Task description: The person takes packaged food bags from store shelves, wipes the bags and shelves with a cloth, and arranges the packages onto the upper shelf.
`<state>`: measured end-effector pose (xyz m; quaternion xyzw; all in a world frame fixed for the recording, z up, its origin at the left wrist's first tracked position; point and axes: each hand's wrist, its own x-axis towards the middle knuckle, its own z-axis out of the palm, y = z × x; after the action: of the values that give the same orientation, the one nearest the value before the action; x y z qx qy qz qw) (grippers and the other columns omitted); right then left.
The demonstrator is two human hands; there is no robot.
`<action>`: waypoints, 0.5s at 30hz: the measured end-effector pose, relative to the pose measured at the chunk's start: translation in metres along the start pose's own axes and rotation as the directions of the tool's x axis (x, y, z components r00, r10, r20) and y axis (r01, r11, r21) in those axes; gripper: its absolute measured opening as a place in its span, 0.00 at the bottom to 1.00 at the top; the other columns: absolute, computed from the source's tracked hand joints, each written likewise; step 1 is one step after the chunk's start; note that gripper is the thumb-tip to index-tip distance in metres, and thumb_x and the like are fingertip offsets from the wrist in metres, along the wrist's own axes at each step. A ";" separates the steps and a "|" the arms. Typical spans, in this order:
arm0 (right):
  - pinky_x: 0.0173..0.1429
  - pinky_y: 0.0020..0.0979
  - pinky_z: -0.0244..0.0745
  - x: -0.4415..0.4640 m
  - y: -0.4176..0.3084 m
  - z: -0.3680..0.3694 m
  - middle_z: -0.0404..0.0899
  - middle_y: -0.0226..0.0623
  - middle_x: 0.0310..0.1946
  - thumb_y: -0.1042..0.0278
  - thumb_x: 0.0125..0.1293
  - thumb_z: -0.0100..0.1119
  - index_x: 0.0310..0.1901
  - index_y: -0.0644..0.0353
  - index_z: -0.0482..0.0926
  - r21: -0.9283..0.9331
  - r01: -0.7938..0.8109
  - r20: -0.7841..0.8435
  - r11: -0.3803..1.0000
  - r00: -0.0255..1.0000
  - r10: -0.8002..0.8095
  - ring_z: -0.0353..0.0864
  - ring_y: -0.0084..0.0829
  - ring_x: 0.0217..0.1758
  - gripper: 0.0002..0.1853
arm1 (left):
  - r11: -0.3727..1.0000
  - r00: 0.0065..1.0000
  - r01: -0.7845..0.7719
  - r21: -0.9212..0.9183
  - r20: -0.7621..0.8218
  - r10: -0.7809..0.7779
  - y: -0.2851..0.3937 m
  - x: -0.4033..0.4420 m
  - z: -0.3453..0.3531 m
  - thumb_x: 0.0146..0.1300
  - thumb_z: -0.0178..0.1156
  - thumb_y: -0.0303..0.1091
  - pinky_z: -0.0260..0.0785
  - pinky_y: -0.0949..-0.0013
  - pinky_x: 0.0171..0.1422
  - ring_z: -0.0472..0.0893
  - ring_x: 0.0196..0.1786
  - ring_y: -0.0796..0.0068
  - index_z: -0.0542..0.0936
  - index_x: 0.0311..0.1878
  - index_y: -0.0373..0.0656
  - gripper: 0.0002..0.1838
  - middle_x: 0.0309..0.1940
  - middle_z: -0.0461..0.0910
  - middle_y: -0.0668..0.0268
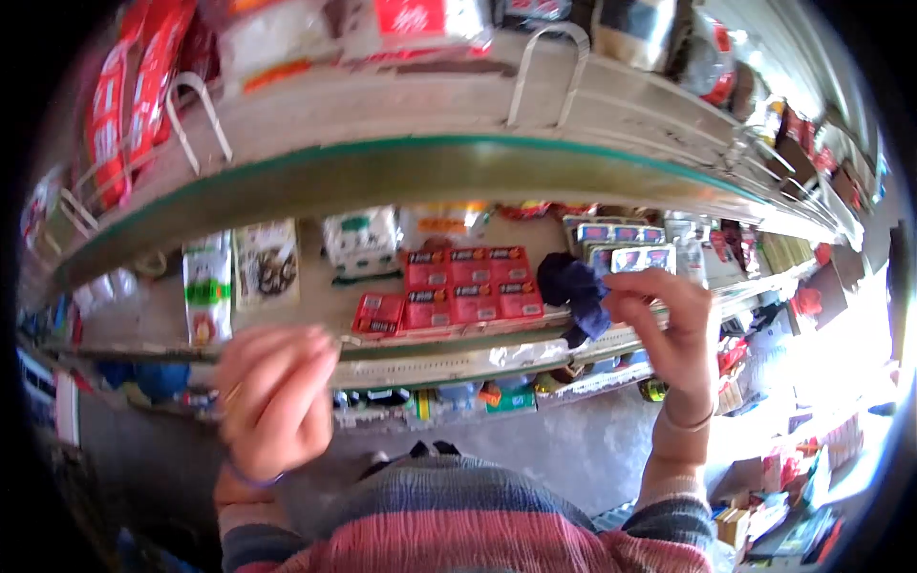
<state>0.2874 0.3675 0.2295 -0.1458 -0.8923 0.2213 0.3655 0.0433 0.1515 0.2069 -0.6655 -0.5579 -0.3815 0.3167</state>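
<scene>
A dark blue cloth (578, 291) is pinched between the fingertips of my right hand (673, 315). It hangs crumpled at the shelf's front edge, just right of a block of red packets (468, 285). My left hand (277, 396) is raised before the shelf, its fingers bunched together and slightly blurred. Whether it holds anything small I cannot make out. Behind that hand stand a white-and-green packet (207, 291) and a pale packet with a dark picture (267, 265). A single red packet (379, 313) lies beside the red block.
An upper shelf edge (430, 172) with wire loops (554, 72) juts out above, bearing bagged goods. White-and-green packs (363, 239) and stacked flat packs (626, 246) share the middle shelf. More goods (511, 396) sit on a lower shelf, over grey floor (592, 444).
</scene>
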 end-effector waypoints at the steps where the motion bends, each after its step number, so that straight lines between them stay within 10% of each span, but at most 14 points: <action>1: 0.32 0.24 0.72 -0.013 0.020 0.017 0.78 0.40 0.26 0.78 0.54 0.55 0.37 0.66 0.78 0.013 -0.111 -0.019 0.994 0.994 0.111 0.78 0.26 0.25 0.08 | 0.997 0.998 0.068 0.024 0.002 -0.068 -0.007 -0.019 0.023 0.47 0.56 0.17 0.69 0.64 0.36 0.77 0.33 0.63 0.78 0.37 0.38 0.12 0.34 0.77 0.62; 6: 0.37 0.26 0.72 -0.096 0.133 0.076 0.78 0.40 0.31 0.75 0.56 0.56 0.41 0.65 0.77 -0.038 -0.404 -0.192 0.914 0.901 0.390 0.78 0.28 0.31 0.10 | 0.935 0.927 0.354 -0.023 0.138 -0.348 0.000 -0.110 0.082 0.47 0.58 0.20 0.70 0.67 0.36 0.77 0.32 0.65 0.79 0.38 0.40 0.12 0.32 0.78 0.64; 10: 0.53 0.38 0.66 -0.097 0.155 0.087 0.73 0.43 0.41 0.67 0.52 0.61 0.52 0.60 0.70 -0.637 -0.280 -0.252 0.719 0.956 0.149 0.70 0.42 0.48 0.23 | 0.903 0.875 0.429 0.029 0.234 -0.424 0.012 -0.137 0.091 0.47 0.59 0.22 0.69 0.67 0.37 0.78 0.33 0.67 0.78 0.37 0.41 0.11 0.32 0.78 0.66; 15: 0.51 0.40 0.65 -0.084 0.183 0.082 0.74 0.43 0.40 0.61 0.45 0.66 0.52 0.57 0.70 -0.574 -0.363 -0.147 0.734 0.927 0.344 0.69 0.44 0.44 0.30 | 0.888 0.861 0.450 0.096 0.218 -0.460 0.013 -0.133 0.091 0.49 0.58 0.22 0.68 0.65 0.42 0.76 0.38 0.64 0.78 0.38 0.41 0.11 0.36 0.78 0.64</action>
<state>0.3041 0.4657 0.0361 -0.4224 -0.8662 -0.0049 0.2669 0.0584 0.1594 0.0464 -0.5485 -0.7403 -0.3526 0.1635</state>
